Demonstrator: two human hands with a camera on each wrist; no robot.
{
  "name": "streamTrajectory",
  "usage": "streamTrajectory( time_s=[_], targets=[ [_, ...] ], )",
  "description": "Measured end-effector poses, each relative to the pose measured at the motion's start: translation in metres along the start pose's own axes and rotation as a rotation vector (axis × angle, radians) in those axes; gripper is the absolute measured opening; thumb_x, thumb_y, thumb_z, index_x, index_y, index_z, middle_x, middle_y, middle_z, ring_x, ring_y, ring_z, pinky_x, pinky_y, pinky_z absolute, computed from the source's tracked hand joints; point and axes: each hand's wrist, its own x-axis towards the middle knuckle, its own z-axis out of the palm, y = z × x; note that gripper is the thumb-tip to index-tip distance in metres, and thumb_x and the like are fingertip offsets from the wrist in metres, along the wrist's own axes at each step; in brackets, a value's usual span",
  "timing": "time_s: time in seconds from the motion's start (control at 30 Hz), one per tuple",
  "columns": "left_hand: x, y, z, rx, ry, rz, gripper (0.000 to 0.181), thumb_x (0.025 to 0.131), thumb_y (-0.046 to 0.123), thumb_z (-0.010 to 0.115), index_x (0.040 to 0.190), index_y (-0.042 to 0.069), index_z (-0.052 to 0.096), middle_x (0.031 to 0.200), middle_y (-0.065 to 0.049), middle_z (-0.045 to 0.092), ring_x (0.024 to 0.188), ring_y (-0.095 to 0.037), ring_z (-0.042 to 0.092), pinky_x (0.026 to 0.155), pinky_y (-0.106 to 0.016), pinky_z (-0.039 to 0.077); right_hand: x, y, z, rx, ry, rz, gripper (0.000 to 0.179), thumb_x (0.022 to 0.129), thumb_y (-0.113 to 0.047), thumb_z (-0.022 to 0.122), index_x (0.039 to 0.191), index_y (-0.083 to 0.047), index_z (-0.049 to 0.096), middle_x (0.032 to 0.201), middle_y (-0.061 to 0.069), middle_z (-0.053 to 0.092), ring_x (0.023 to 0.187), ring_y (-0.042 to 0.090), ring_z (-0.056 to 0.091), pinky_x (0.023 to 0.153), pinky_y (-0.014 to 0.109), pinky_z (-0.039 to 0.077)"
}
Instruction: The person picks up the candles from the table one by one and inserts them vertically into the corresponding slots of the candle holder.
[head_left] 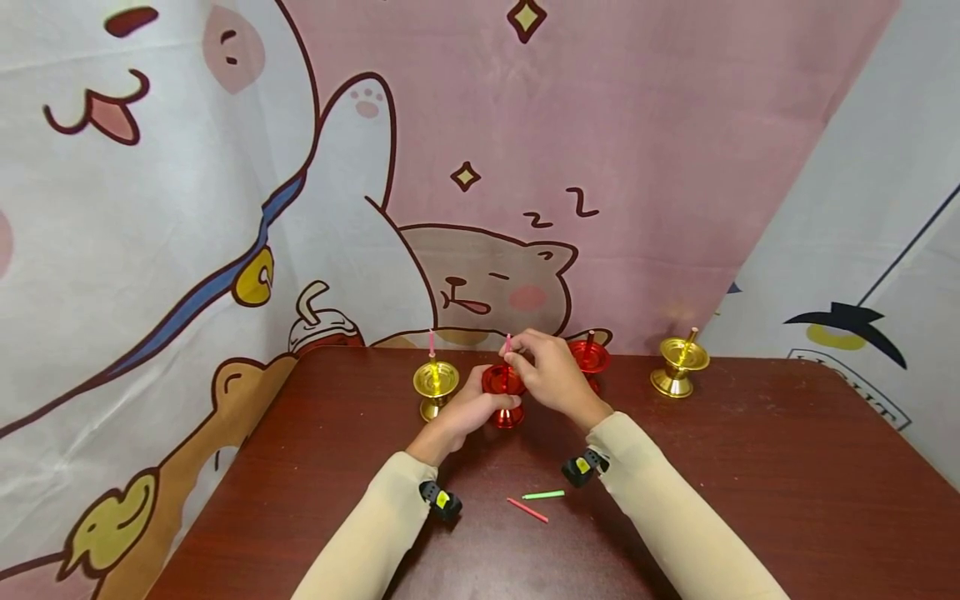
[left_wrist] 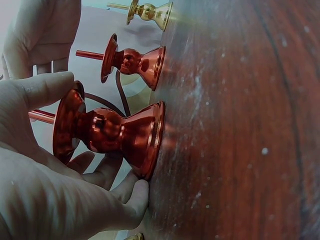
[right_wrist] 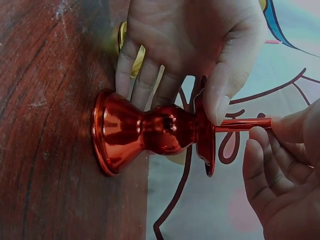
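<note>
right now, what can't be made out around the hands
- Right wrist view: the slim pink candle, behind the right hand pinching it.
- Head view: foot of the shiny gold candle holder, partly behind the left hand.
- Left wrist view: most of that holder, past the bottom edge.

Indoors, exact kind of room unclear: a cartoon-printed cloth [head_left: 637, 125] hangs behind the dark brown tabletop [head_left: 750, 483]
</note>
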Motion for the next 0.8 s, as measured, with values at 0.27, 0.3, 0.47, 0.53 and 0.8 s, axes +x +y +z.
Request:
streamTrajectory(
  time_s=[0.27,0.3,0.47,0.53,0.8],
  targets=[
    [-0.001,0.001,0.001,0.003,-0.005,-0.010,0.078,0.095,0.024,0.076,0.158,0.004,0.034,0.153,-0.018,0.048,0.138,-0.040,0.049,0.122,-0.067,0.030,-0.007,0.004,-0.005,0.051,-0.043,0.034,0.012,0.095,0.004,0.078,0.107,0.001,0.079,0.105,0.009,0.076,0.090,0.023,0.076,0.084,0.044,0.063],
    [-0.001,0.001,0.001,0.001,-0.007,-0.009,0.078,0.095,0.024,0.076,0.158,0.004,0.034,0.153,-0.018,0.047,0.138,-0.040,0.050,0.122,-0.067,0.030,-0.008,0.004,-0.007,0.052,-0.045,0.037,0.014,0.095,0.004,0.078,0.108,0.000,0.079,0.105,0.009,0.076,0.090,0.023,0.077,0.084,0.045,0.063],
    [0.006,-0.005,0.001,-0.002,-0.004,-0.012,0.079,0.093,0.025,0.078,0.157,0.005,0.035,0.153,-0.017,0.049,0.138,-0.040,0.049,0.121,-0.070,0.029,-0.015,0.004,-0.024,0.030,-0.015,0.043,0.016,0.095,0.002,0.080,0.110,-0.002,0.080,0.105,0.008,0.077,0.088,0.023,0.077,0.083,0.048,0.064],
    [0.009,-0.007,0.000,-0.002,0.003,-0.032,0.080,0.093,0.026,0.079,0.158,0.008,0.035,0.152,-0.015,0.050,0.139,-0.039,0.049,0.122,-0.068,0.029,-0.018,0.006,-0.032,0.012,0.011,0.044,0.014,0.095,0.001,0.081,0.109,-0.004,0.081,0.103,0.007,0.077,0.087,0.023,0.076,0.082,0.049,0.063],
    [0.004,-0.004,0.000,0.000,0.001,-0.031,0.081,0.095,0.024,0.078,0.159,0.004,0.034,0.153,-0.020,0.051,0.142,-0.042,0.046,0.122,-0.067,0.030,-0.034,0.021,-0.063,-0.081,0.141,0.081,0.010,0.093,-0.001,0.082,0.102,-0.006,0.080,0.099,0.004,0.079,0.078,0.020,0.068,0.074,0.038,0.054]
  ],
)
